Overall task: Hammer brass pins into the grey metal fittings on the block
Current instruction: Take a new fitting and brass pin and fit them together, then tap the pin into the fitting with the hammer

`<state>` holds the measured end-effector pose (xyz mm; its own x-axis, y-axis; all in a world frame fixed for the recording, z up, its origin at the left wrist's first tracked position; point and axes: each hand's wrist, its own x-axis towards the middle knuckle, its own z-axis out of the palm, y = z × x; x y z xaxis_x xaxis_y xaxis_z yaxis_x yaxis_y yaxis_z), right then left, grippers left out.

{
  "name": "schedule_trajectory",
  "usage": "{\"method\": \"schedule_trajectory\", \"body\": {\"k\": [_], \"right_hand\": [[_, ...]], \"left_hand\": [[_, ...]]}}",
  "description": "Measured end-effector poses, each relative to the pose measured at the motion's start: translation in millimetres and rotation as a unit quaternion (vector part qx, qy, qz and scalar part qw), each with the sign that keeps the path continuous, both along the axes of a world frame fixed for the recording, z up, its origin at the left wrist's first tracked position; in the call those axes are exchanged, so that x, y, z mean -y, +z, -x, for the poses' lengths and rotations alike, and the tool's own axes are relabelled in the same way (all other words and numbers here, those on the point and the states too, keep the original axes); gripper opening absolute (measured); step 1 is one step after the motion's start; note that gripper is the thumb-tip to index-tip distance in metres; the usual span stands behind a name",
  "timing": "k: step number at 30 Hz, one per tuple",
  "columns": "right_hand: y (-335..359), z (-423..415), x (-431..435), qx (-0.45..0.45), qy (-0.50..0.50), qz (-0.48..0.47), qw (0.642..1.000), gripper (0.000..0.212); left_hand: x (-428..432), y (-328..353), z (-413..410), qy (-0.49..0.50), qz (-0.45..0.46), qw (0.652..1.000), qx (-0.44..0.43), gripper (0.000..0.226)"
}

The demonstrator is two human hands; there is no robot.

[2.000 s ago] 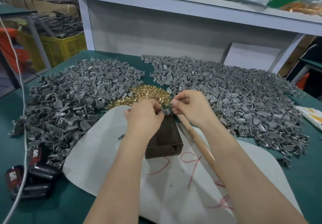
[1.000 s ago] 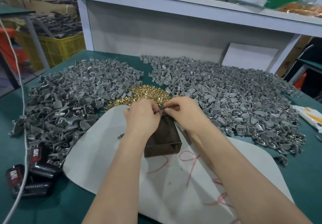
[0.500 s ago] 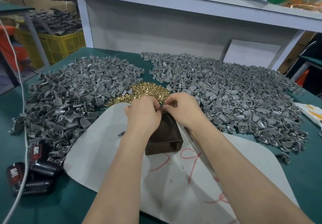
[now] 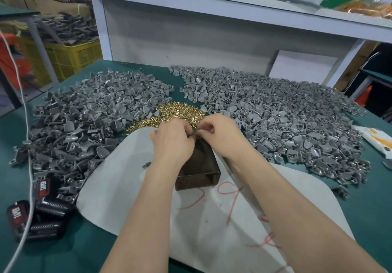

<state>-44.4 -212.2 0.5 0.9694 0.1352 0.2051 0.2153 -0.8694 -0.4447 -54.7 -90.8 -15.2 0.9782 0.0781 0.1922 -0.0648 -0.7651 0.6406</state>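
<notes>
A dark metal block (image 4: 199,166) lies on a white sheet (image 4: 137,198). At its far end my left hand (image 4: 171,139) pinches a small grey fitting (image 4: 194,134) against the block. My right hand (image 4: 220,136) meets it from the right. Its thumb and forefinger pinch a tiny part at the fitting, which looks like a brass pin; the fingers mostly hide it. Just behind the hands lies a heap of brass pins (image 4: 176,113). A long hammer handle (image 4: 244,190) lies under my right forearm, mostly hidden.
Large piles of grey fittings spread on the left (image 4: 84,119) and right (image 4: 286,119) of the green table. Black red-labelled tools (image 4: 42,209) and a white cable (image 4: 27,166) lie front left. There is a white packet (image 4: 377,139) at the far right and a yellow crate (image 4: 70,56) beyond the left edge.
My right hand has moved left, closing up to my left hand over the fitting at the block's far end. The block and piles stay put.
</notes>
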Motion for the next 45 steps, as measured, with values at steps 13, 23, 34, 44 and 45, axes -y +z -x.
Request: {"method": "schedule_trajectory", "body": {"k": [13,23,34,44,45], "right_hand": [[-7.6,20.0,43.2,-0.088,-0.135,0.037,0.986,0.021],[24.0,63.5,29.2,0.151,0.022,0.029,0.988,0.056],[13.1,66.5,30.2,0.085,-0.028,0.063,0.994,0.052],[8.6,58.8,43.1,0.057,-0.035,0.061,0.996,0.048],[8.0,54.3,46.0,0.067,-0.040,0.036,0.996,0.046]], "left_hand": [[-0.7,-1.4,-1.3,0.007,0.015,1.000,-0.017,0.010],[-1.6,-1.7,-3.2,0.008,0.016,1.000,-0.016,0.011],[-0.4,2.4,1.0,0.007,0.024,1.000,-0.014,0.018],[-0.1,1.6,0.1,0.011,0.012,1.000,-0.008,0.006],[-0.6,1.4,-0.2,0.010,0.010,1.000,-0.009,0.006]]}}
